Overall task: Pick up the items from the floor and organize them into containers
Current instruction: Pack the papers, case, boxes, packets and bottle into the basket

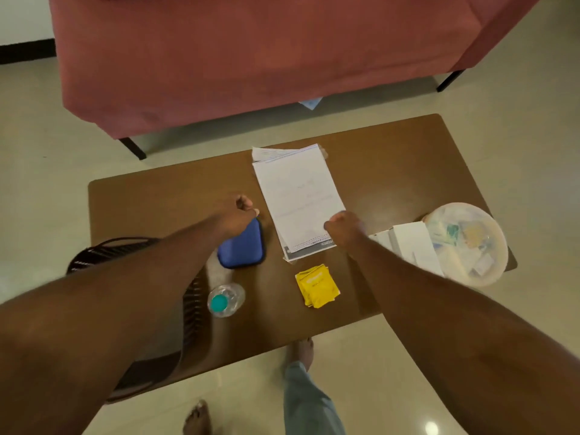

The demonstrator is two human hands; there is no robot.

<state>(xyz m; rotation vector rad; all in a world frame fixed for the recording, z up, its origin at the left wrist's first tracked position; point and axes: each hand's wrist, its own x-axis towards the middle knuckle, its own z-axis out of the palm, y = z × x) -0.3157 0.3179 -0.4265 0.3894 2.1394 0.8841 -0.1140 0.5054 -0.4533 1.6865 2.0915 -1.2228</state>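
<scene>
A stack of white papers point(298, 196) lies on the brown coffee table point(392, 171). My right hand point(342, 226) grips the stack at its near right corner. My left hand point(243, 211) is curled into a fist above the far edge of a blue zip case point(243, 248), and I see nothing in it. A round clear plastic container point(467, 243) with several small items inside stands at the table's right end. A dark wicker basket point(94, 252) sits at the left end, mostly hidden under my left arm.
Yellow packets point(317, 285) and a clear bottle with a teal cap point(224, 299) lie near the table's front edge. White boxes point(408, 246) lean by the clear container. A red sofa point(251, 58) stands behind, with a blue scrap point(310, 103) on the floor under it.
</scene>
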